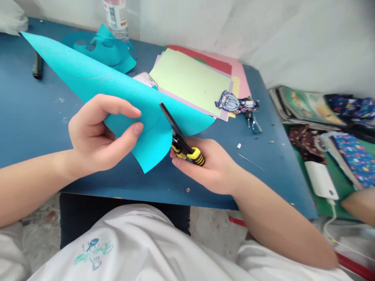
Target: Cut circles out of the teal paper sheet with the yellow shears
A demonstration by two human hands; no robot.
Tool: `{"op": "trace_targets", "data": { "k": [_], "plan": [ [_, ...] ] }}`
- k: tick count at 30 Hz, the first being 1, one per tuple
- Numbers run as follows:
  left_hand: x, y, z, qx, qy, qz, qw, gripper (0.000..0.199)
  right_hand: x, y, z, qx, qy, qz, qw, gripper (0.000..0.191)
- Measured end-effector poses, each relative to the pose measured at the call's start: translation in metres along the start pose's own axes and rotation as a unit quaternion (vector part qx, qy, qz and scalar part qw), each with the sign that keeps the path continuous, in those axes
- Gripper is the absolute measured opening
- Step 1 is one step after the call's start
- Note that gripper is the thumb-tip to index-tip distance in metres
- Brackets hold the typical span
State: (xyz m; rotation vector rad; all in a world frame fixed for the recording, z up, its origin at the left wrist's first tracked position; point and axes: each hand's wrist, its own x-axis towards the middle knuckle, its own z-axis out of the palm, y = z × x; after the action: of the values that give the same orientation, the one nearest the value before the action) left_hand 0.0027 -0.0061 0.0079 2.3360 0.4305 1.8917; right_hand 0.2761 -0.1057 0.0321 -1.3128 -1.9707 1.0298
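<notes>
A large sheet of turquoise paper, bent over and marked with curved pencil lines, is held above the blue table. My left hand grips it, the thumb and forefinger curled close together and the other fingers partly hidden behind. In my right hand is a pair of scissors with black blades and yellow-and-black handles. One blade lies over the front of the paper, at the inner end of a cut that leaves a rounded flap hanging below. The other blade is hidden behind the sheet.
Cut turquoise scraps lie at the back beside a plastic bottle. Coloured paper sheets, a phone and a cartoon keychain are behind my hands. A black marker lies left; a white power bank lies right.
</notes>
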Motion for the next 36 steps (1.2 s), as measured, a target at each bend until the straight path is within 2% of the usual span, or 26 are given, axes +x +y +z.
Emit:
{"op": "trace_targets", "data": {
  "k": [10,15,22,30,36],
  "plan": [
    [-0.001,-0.004,0.001,-0.01,0.008,0.013,1.0,0.026,0.002,-0.005,0.0,0.0,0.002,0.009,1.0,0.019],
    [-0.003,-0.004,-0.001,-0.026,0.001,0.0,1.0,0.028,0.005,-0.012,0.0,-0.004,0.002,0.025,1.0,0.018],
    [-0.006,-0.009,-0.003,-0.042,-0.011,-0.004,0.999,0.03,0.005,-0.009,0.004,-0.029,0.029,0.018,0.999,0.02],
    [-0.004,-0.003,-0.002,-0.023,-0.022,-0.029,0.999,0.03,0.004,-0.011,0.004,-0.019,0.036,0.024,0.999,0.019],
    [-0.001,-0.003,-0.001,-0.033,-0.018,0.006,0.999,0.032,0.004,-0.009,0.006,0.005,0.039,0.031,0.999,0.02]
  ]
}}
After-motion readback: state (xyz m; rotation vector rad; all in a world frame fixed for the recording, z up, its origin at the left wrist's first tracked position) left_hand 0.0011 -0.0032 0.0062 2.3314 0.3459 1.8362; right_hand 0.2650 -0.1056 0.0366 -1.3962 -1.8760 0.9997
